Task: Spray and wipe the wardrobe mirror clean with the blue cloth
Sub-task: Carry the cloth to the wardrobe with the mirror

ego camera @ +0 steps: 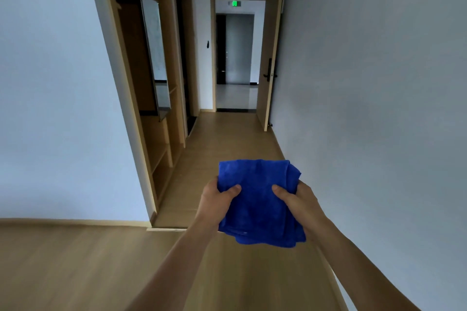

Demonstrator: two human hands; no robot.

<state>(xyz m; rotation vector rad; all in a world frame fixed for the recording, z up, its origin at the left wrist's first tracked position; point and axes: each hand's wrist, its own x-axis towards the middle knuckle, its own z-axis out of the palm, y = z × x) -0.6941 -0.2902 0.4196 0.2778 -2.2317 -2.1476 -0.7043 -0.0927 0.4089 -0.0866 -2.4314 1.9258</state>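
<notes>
A folded blue cloth (257,199) is held out in front of me at waist height. My left hand (214,201) grips its left edge with the thumb on top. My right hand (297,201) grips its right edge the same way. The tall narrow wardrobe mirror (156,58) hangs on the open wooden wardrobe (161,144) set into the left wall, well ahead of my hands and seen at a sharp angle. No spray bottle is in view.
A narrow corridor with a wooden floor (227,139) runs ahead between white walls. At its end a wooden door (270,63) stands open into a lit hallway with a green exit sign (235,3).
</notes>
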